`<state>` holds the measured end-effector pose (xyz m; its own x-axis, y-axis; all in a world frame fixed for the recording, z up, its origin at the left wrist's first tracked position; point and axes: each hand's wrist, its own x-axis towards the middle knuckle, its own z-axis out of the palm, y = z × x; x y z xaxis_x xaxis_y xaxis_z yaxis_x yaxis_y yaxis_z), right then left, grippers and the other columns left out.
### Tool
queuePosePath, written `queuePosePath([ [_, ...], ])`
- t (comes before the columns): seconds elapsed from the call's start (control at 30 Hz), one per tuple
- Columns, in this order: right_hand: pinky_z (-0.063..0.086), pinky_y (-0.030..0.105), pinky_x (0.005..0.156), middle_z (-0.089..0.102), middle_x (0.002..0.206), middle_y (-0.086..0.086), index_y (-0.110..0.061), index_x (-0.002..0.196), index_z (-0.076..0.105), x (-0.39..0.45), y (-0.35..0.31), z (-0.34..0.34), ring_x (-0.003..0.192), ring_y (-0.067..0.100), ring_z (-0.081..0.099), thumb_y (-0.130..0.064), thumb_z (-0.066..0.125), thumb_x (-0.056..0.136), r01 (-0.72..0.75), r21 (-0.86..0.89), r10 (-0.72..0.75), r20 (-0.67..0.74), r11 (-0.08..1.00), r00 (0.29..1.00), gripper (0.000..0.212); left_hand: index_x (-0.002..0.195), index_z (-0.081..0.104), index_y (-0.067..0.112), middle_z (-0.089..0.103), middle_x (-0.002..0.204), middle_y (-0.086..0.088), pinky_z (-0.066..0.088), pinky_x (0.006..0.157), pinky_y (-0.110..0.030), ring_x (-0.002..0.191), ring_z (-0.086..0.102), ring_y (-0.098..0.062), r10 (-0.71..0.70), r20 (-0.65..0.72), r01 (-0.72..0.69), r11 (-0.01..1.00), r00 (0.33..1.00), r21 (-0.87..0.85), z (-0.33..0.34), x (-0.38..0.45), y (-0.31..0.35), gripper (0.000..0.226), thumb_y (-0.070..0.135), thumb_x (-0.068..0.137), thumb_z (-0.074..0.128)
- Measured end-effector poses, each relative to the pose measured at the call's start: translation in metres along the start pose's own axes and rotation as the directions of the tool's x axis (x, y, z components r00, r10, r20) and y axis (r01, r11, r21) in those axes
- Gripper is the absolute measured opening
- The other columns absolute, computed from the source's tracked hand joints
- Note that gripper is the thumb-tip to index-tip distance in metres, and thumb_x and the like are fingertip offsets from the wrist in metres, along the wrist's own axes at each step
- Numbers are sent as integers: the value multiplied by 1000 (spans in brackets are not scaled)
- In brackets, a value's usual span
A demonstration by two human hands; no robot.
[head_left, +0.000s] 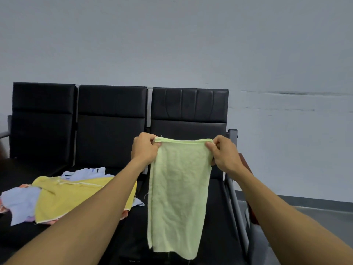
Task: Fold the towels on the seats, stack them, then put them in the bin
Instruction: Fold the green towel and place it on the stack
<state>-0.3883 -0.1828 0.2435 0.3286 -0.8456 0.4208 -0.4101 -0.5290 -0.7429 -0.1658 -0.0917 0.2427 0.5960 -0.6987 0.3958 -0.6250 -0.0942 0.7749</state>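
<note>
A pale green towel (177, 196) hangs in the air over the right seat, folded lengthwise. My left hand (144, 149) pinches its top left corner and my right hand (225, 154) pinches its top right corner, so the top edge is stretched level between them. On the middle seat lies a loose heap of towels: a yellow towel (76, 197) on top, light blue cloth (21, 203) under it at the left, and white and orange pieces showing at the edges.
A row of three black padded seats (112, 121) stands against a grey wall. A grey metal armrest and frame (234, 190) closes the right end. A reddish-brown object (250, 190) shows behind my right forearm. Grey floor lies at the right.
</note>
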Motion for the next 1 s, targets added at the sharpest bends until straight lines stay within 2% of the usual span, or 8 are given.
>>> queuePosePath([
  [0.1,60,45,65,63,86,6,-4,96,53,4,4,6,58,21,68,-30,50,104,-39,103,40,-4,994,999,28,87,71,20,70,90,-6,60,60,-31,73,72,-23,-2,-9,1,997,1000,-78,7,4,0,18,11,99,61],
  [0.23,52,25,49,61,90,7,-7,98,49,6,8,12,59,21,63,-33,43,106,-39,63,41,-20,997,999,28,93,63,16,64,93,-6,58,63,-38,80,68,-24,26,14,-25,997,1000,-77,17,5,-4,17,11,102,50],
  [0.3,45,18,44,60,92,9,-9,99,48,5,13,13,68,24,60,-33,40,107,-45,49,45,-8,998,999,27,98,59,18,62,94,-5,47,63,-35,86,60,-22,35,54,-33,998,998,-45,21,3,-7,15,13,103,46],
  [0.43,53,39,63,57,88,1,-14,95,48,-4,20,12,75,20,55,-33,40,107,-51,41,50,13,998,999,24,100,55,18,60,92,-1,39,62,-31,83,55,-17,34,133,-27,998,991,-53,20,-9,-9,15,14,105,42],
  [0.6,39,24,64,54,87,-7,-8,100,54,-21,17,7,76,6,48,-31,42,106,-41,6,41,-68,999,997,27,102,54,18,60,98,-4,38,63,-32,84,54,-19,30,161,-23,999,987,-40,17,-25,-9,14,17,105,41],
  [0.7,38,20,63,51,87,-8,-9,99,52,-28,16,7,75,6,46,-30,42,106,-41,45,46,-117,998,992,24,102,54,16,58,96,-1,36,60,-29,79,51,-14,28,153,-19,998,988,-56,20,-32,-6,15,16,105,40],
  [0.9,38,17,63,53,87,-11,-13,101,53,-27,45,23,78,5,51,-31,45,105,-104,56,110,-127,993,986,20,108,57,13,60,100,-3,36,67,-34,95,53,-24,-27,175,26,1000,984,6,48,-34,-25,18,17,103,40],
  [1.0,36,20,58,58,84,-7,-13,96,57,-27,75,42,73,5,53,-31,49,104,-160,46,163,-79,986,983,21,86,53,16,55,84,3,32,66,-34,88,51,-22,-79,180,68,995,981,66,74,-32,-53,19,17,103,44],
])
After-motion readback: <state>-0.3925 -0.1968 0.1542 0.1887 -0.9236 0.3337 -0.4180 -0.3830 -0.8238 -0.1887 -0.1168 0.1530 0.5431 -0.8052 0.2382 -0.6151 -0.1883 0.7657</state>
